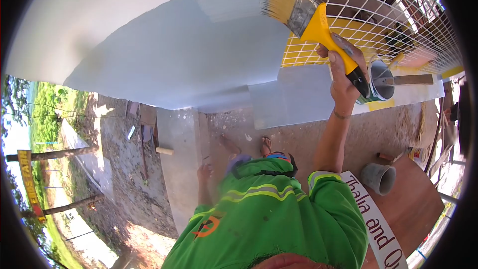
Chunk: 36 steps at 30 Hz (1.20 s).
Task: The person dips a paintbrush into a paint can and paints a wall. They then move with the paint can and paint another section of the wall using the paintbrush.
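Note:
My right hand [343, 72] is closed round the yellow and black handle of a wide paintbrush [316, 26]. The brush points up and to the left, and its pale bristles are at the edge of a grey painted area on a large white panel [174, 40]. Near my right hand, a paint can [381, 82] with a stick across it stands on a pale ledge [298, 97]. My left hand [204, 171] hangs low beside my body; its fingers are too small and blurred to make out.
White wire mesh [363, 15] rises at the upper right. Lower right are a grey bucket [378, 178], a brown board [418, 209] and a lettered white sign [373, 219]. At the left, wooden poles [59, 153] and a yellow sign [31, 184] stand outdoors.

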{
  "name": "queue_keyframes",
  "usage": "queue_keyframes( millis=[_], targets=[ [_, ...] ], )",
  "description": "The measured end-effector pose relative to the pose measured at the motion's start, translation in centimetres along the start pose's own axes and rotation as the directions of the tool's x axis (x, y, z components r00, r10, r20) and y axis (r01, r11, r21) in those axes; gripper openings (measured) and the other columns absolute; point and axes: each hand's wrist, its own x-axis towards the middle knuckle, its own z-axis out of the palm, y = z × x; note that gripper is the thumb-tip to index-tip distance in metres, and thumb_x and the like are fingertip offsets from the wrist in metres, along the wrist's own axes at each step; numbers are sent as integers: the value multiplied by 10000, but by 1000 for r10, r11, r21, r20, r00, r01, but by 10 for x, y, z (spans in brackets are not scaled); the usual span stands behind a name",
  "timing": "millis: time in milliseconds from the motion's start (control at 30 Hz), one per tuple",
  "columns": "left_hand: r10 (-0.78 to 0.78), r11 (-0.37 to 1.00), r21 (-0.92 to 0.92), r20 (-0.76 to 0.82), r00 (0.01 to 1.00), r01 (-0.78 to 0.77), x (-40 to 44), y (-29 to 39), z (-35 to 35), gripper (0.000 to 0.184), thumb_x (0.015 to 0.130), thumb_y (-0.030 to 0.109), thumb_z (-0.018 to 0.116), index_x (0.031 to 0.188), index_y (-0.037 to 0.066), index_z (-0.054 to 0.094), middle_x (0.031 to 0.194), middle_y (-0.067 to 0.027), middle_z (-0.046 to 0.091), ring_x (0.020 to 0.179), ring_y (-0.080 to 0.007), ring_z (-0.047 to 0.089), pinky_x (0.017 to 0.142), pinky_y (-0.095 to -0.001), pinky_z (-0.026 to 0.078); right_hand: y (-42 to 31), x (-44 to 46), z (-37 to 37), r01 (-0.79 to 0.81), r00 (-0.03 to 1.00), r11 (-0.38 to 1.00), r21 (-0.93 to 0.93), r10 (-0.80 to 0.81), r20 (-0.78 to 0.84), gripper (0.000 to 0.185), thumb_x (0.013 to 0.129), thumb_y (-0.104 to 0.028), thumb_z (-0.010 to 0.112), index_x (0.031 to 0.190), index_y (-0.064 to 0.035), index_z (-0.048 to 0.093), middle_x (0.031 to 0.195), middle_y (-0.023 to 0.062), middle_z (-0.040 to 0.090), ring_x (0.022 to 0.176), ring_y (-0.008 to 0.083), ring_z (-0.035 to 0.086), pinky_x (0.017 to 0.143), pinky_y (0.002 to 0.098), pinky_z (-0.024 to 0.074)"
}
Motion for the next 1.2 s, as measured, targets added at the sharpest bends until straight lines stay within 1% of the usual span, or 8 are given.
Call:
queue_keyframes(
  millis=[133,333,433,533,633,733,833,1200],
  targets=[
    [-29,999,-16,17,999,29,-2,3,0,331,913,305,465,973,36,648,829,-75,663,658,-150,622,556,-275,476,-1,0,-3,-1,1000,1000,-21,1,-2,283,834,-28,669,1103,29,601,1070,171,641,868,236,679,769,292,551],
    [20,997,75,35,999,-22,-3,5,-1,332,920,315,470,972,38,645,829,-71,657,646,-143,609,555,-271,474,0,0,-6,12,1000,1000,-19,-12,-8,282,834,-26,668,1106,14,605,1070,168,641,877,236,677,770,299,557],
    [-14,1000,26,16,1000,13,-3,5,0,333,922,317,469,973,39,645,835,-72,658,654,-142,610,558,-273,474,-1,0,-5,18,999,1000,12,-17,-38,272,836,-23,664,1101,5,609,1070,164,642,878,233,677,774,298,557],
    [56,994,96,14,998,-57,-6,6,0,329,921,314,470,973,41,645,832,-70,658,652,-140,609,563,-275,475,-1,1,-8,16,999,1000,-13,-17,-40,259,840,-17,658,1093,8,607,1068,167,641,881,233,675,776,297,557],
    [25,999,47,-35,999,-24,-3,4,2,284,897,257,479,923,45,666,768,-117,644,607,-158,639,488,-278,506,-2,1,-11,18,999,999,-40,-20,-26,248,843,-14,652,1085,9,604,1068,172,641,889,240,673,780,304,558],
    [30,998,48,-26,999,-29,-1,2,1,286,900,255,478,926,41,666,770,-115,645,609,-159,638,491,-280,507,0,2,-12,39,998,999,-14,-40,-52,239,847,-10,645,1081,14,600,1070,178,640,892,247,672,778,316,561],
    [-19,999,45,-2,1000,19,-4,8,1,329,923,312,463,975,43,644,825,-65,653,653,-136,603,567,-270,471,-1,1,-16,9,998,1000,1,-9,-55,237,847,-8,645,1078,20,597,1078,181,638,895,252,670,776,322,564],
    [11,999,36,-15,1000,-11,7,7,3,314,905,284,488,966,32,665,800,-102,650,632,-159,633,496,-280,503,-10,-1,-29,-11,996,998,-56,5,-93,241,844,21,631,1082,35,600,1066,180,637,889,244,666,764,319,561]
  ],
)
